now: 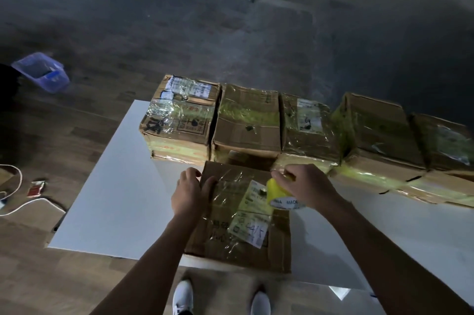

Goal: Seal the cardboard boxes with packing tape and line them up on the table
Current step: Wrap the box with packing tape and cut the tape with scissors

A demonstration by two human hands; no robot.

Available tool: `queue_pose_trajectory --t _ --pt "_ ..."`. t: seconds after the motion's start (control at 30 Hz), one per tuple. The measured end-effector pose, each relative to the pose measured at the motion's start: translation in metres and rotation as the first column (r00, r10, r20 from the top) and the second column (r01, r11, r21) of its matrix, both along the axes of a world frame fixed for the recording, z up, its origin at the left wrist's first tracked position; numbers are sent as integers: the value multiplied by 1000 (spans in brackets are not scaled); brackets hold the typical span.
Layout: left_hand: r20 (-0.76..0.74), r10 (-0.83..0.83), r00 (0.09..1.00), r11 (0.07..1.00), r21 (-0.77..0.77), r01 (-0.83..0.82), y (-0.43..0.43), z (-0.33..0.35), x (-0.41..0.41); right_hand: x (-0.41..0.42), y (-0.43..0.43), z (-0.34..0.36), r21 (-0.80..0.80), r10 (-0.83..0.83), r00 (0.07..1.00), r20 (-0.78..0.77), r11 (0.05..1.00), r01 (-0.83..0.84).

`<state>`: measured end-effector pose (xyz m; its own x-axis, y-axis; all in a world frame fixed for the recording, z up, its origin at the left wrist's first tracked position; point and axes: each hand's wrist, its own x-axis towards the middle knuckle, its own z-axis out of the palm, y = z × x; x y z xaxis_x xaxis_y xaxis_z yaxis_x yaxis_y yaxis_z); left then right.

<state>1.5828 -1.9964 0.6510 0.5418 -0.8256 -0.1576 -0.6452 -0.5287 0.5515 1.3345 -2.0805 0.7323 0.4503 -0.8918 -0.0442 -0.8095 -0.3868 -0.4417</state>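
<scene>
A brown cardboard box (230,232) with white labels lies on the white table (115,199) right in front of me, its top partly covered in clear tape. My left hand (188,191) grips the box's far left edge, fingers curled over it. My right hand (305,184) holds a yellow roll of packing tape (278,193) over the box's far right corner. Behind it, several taped boxes (246,120) stand side by side in a row along the table's far edge.
A purple plastic basket (42,71) stands on the wooden floor at the left. White cable (15,184) and a small red packet (37,187) lie on the floor beside the table. My white shoes (183,296) show below the table's near edge.
</scene>
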Motion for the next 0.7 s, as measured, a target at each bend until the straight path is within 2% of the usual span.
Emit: queue_pose_trajectory --t 0.03,0.1,0.17,0.23,0.33,0.47,0.5,0.57,0.63,0.7 --pt "139 -39 990 998 -41 45 0 2 -2 3 1 -1 -25 -9 1000 3 1000 9" --pt "383 -158 910 948 -198 247 2 7 -13 6 2 -2 -31 -28 1000 12 999 29" --pt "433 -364 824 827 -256 500 11 6 -40 6 4 -2 -16 -38 999 14 999 38" --pt "380 -549 745 754 -159 637 22 -1 -65 6 8 -1 -24 -30 1000 8 999 31" --pt "390 -596 702 755 -25 655 27 -12 -72 1 8 -1 -3 -6 999 52 1000 6" --pt "390 -623 678 753 63 656 24 -11 -70 -24 6 -12 373 -111 918 381 927 -43" --pt "381 -628 679 753 77 654 24 -9 -71 -27 6 -13 375 -119 906 406 926 -47" --pt "377 -626 682 756 79 650 24 -8 -72 -31 1 -11 278 -79 919 387 960 -34" --pt "366 -629 686 756 80 650 24 -7 -72 -35 -6 -7 128 -19 957 289 992 -19" --pt "355 -635 687 754 87 651 24 -5 -72 -41 -10 -7 47 8 984 179 999 -17"
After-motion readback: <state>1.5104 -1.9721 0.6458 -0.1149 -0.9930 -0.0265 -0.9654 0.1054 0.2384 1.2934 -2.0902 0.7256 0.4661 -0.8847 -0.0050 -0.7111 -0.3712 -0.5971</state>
